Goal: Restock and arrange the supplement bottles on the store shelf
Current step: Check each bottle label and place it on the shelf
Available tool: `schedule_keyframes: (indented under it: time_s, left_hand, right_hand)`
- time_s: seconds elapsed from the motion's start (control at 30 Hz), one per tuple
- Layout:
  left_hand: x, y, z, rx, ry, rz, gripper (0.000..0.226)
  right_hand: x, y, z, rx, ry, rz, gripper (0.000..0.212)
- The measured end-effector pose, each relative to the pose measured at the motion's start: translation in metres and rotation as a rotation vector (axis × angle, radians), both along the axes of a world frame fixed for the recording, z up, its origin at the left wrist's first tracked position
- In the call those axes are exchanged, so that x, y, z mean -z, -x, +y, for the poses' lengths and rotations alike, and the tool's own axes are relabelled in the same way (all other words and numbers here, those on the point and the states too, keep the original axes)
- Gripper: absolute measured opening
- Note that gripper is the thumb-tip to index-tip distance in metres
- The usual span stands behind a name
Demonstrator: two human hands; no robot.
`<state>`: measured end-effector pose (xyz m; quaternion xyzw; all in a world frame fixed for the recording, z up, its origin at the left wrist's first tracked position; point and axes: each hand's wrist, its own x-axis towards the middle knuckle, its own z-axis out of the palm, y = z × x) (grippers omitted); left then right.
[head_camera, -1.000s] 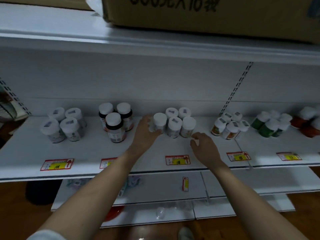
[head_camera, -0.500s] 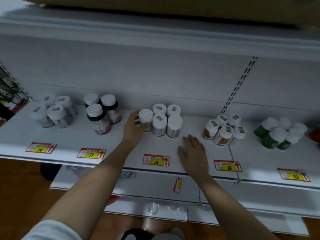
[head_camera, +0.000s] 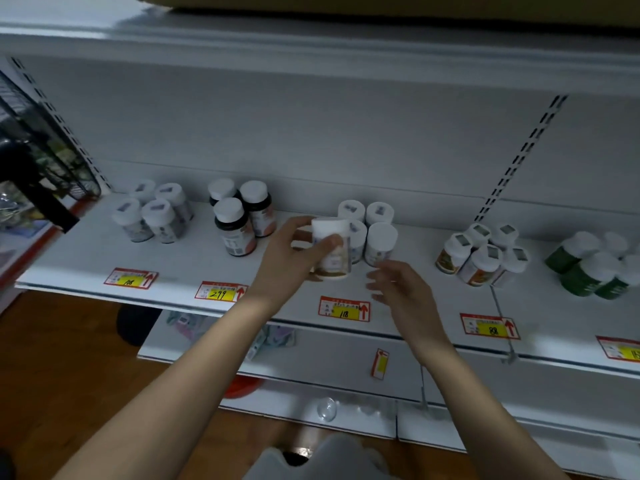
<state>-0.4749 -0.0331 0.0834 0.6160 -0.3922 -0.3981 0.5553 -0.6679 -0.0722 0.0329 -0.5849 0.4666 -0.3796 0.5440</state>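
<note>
My left hand (head_camera: 294,258) grips a white-capped supplement bottle (head_camera: 331,249), lifted a little off the white shelf (head_camera: 187,268) in front of the middle group. That group of white bottles (head_camera: 375,233) stands just behind it. My right hand (head_camera: 401,289) hovers with fingers spread just right of and below the held bottle, holding nothing. Further groups stand along the shelf: dark bottles with white caps (head_camera: 239,216), pale bottles (head_camera: 156,214) at the left, orange-labelled bottles (head_camera: 481,252) and green bottles (head_camera: 588,265) at the right.
Red and yellow price tags (head_camera: 344,309) line the shelf's front edge. A lower shelf (head_camera: 329,355) juts out beneath, with a loose tag (head_camera: 380,363) and small packets on it. A black wire rack (head_camera: 41,150) stands at the left. The floor below is brown wood.
My left hand has lifted the front-left bottle off the shelf and pulled it forward. My right hand has risen from the shelf surface and spread its fingers near the bottle.
</note>
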Motion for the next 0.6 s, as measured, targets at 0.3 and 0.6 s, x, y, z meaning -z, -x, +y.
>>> schedule_keyframes:
  time_s: [0.3,0.6]
  left_hand:
    - [-0.022,0.015,0.017,0.137,-0.077,0.122,0.026]
    - [-0.023,0.006,0.016,0.281,-0.083,0.250,0.033]
  right_hand:
    - [-0.046,-0.019,0.037,-0.069,-0.220,-0.412,0.026]
    - [-0.054,-0.012,0.040,-0.066,-0.269,-0.489,0.043]
